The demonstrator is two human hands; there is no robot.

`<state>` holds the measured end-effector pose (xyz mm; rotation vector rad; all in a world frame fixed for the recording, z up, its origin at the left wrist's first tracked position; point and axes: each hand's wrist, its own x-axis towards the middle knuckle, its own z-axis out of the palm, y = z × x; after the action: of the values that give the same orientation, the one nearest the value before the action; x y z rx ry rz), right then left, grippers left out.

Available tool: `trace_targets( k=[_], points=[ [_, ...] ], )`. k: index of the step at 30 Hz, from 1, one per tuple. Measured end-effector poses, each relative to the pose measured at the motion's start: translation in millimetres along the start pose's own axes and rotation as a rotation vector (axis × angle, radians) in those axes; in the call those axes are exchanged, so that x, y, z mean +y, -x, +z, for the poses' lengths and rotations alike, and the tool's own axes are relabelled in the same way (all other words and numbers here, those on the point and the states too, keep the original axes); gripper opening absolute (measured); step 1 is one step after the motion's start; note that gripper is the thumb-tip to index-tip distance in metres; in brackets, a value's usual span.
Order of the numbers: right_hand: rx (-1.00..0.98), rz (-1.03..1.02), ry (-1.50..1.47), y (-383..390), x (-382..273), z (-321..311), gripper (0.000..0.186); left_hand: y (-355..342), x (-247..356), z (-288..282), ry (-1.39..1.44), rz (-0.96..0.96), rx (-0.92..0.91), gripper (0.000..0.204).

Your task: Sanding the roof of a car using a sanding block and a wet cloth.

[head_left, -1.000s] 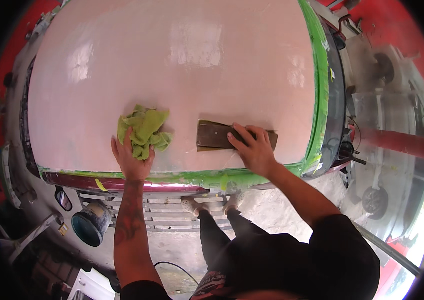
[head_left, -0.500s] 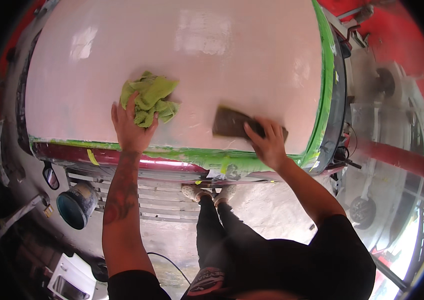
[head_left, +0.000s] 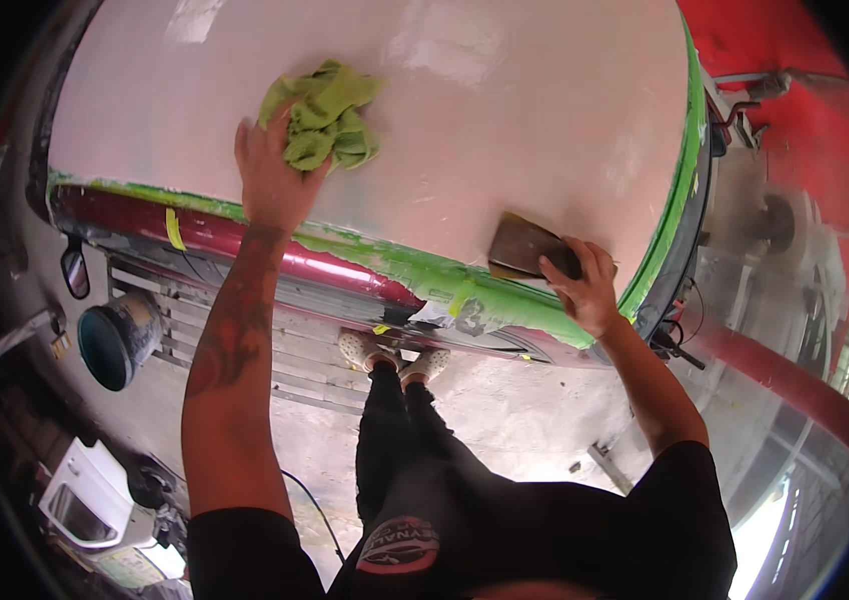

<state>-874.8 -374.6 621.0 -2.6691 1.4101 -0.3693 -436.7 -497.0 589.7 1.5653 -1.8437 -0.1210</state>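
A wide, pale pink car panel (head_left: 464, 150), glossy in places, spreads out before me. On its left part my left hand (head_left: 279, 175) grips a crumpled lime-green cloth (head_left: 324, 105), some of the fingers hidden in its folds. At the panel's near right, my right hand (head_left: 589, 285) is closed around the right end of a dark brown, rectangular sanding block (head_left: 524, 245). The block lies against the surface, just beyond the green masking tape (head_left: 534, 312) along the near edge.
Below the tape runs a dark red body strip (head_left: 334, 270). A bucket (head_left: 109, 345) stands on the floor at left beside a slatted grate (head_left: 194, 335). A white car part (head_left: 84, 490) lies at lower left. Cloudy plastic sheeting (head_left: 744, 300) hangs at right.
The sanding block and my right hand have moved right and nearer to the taped corner. My left hand has pushed the cloth slightly farther across the panel. The view has tilted.
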Motion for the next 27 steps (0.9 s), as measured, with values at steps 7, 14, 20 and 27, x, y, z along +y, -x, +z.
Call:
trace_targets(
  k=[7, 14, 20, 27],
  points=[
    [0.039, -0.099, -0.009, -148.8, -91.9, 40.3, 0.057, 4.1, -5.1, 3.6, -0.051, 0.038, 0.034, 0.077],
    [-0.019, -0.118, 0.016, -28.4, -20.6, 7.2, 0.065, 2.2, -5.5, 0.4, -0.063, 0.03, 0.007, 0.076],
    [0.008, -0.116, -0.048, -113.2, -90.0, 38.5, 0.058, 2.8, -2.7, 0.9, -0.081, 0.042, -0.011, 0.072],
    [-0.037, -0.118, -0.026, -45.3, -42.8, 19.2, 0.057, 3.5, -5.1, -4.7, -0.124, 0.044, -0.019, 0.07]
  ],
)
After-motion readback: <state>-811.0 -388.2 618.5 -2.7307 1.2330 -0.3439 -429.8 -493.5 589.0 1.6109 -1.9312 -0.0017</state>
